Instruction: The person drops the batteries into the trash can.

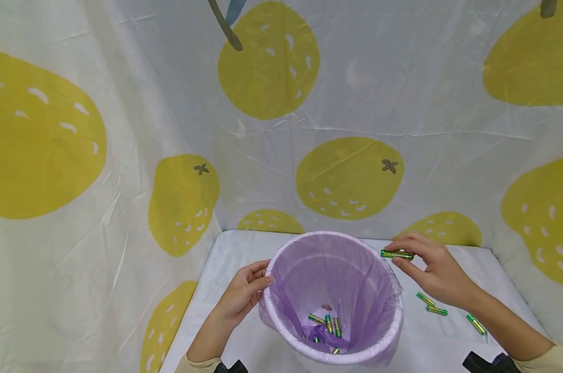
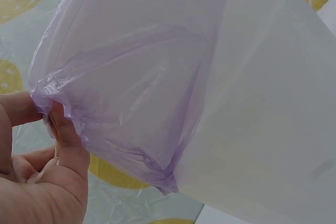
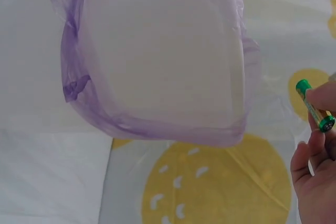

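A white bin (image 1: 309, 362) lined with a purple plastic bag (image 1: 305, 269) stands at the front of the table. My left hand (image 1: 239, 292) grips its rim on the left side, thumb over the edge; the left wrist view shows the fingers (image 2: 68, 135) at the bag's folded edge. Just outside the right rim, my right hand (image 1: 437, 269) pinches a green and gold battery (image 1: 396, 254) between thumb and fingers. That battery (image 3: 315, 106) also shows in the right wrist view. Several similar batteries (image 1: 328, 324) lie at the bottom of the bag.
Right of the bin, two batteries (image 1: 436, 310) lie close together on the white tabletop (image 1: 249, 248), and another battery (image 1: 476, 325) lies nearer the right forearm. A curtain (image 1: 258, 171) with yellow fruit prints rises behind the table and along its sides.
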### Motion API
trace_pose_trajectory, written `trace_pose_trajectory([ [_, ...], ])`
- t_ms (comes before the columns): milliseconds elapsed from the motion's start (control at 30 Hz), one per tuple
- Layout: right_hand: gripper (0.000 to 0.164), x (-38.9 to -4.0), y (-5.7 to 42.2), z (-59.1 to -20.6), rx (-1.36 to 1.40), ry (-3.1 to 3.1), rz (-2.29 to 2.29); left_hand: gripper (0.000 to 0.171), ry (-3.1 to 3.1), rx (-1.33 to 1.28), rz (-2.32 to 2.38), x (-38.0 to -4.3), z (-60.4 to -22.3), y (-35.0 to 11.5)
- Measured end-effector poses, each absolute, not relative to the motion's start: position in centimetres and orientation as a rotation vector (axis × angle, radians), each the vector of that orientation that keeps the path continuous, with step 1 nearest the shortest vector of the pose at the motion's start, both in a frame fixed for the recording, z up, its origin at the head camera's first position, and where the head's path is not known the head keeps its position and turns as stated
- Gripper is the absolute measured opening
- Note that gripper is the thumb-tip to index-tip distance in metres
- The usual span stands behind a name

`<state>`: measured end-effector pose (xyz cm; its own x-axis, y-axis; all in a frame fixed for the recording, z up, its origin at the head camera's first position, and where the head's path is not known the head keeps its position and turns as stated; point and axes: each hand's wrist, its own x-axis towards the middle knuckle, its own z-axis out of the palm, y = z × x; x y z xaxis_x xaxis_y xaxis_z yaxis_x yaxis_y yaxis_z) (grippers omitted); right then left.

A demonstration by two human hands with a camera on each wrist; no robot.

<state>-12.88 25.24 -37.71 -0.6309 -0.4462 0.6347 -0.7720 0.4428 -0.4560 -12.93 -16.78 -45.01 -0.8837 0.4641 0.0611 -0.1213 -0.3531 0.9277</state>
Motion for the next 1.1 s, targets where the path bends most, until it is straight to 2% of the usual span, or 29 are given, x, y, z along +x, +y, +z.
trace_pose_trajectory([
  [233,0.052,-13.3,23.7,-36.9,1.084,-2.291,1.052,0.05,1.509,0.45,2.284,-12.9,-44.9,-16.8],
  [533,0.058,-14.1,22.2,-35.7,1.102,-2.239,1.018,0.05,1.516,0.433,2.289,-12.9,-45.0,-16.8],
  [1100,0.052,-13.6,24.3,-35.5,1.019,-2.299,0.958,0.052,1.499,0.435,2.297,-12.8,-44.9,-16.6],
])
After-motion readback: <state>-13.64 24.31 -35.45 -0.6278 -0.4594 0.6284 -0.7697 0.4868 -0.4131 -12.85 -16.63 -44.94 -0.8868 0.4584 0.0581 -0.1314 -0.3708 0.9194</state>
